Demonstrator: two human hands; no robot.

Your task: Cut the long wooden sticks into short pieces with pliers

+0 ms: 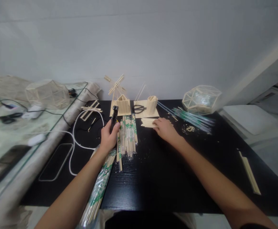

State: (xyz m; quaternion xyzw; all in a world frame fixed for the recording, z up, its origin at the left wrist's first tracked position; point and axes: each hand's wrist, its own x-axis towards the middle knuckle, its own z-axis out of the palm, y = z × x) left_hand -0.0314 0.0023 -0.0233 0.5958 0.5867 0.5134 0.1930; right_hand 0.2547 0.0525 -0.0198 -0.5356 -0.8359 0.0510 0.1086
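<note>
My left hand is closed around a black hand tool with a bit of yellow on it; its exact kind is unclear. Under and beside that hand lie wrapped disposable chopsticks in clear, green-printed sleeves. My right hand has its fingers curled over the right end of a flat row of short wooden sticks on the black table. Just behind stand two small stick-built structures, a house-like one with windmill-like blades and a round one, each on a pale board. Black-handled scissors rest on the right board.
A phone and white cable lie left on the black table. More packaged chopsticks reach its front edge. At right are empty sleeves, a stick-frame polyhedron and loose sticks. Crossed sticks lie back left.
</note>
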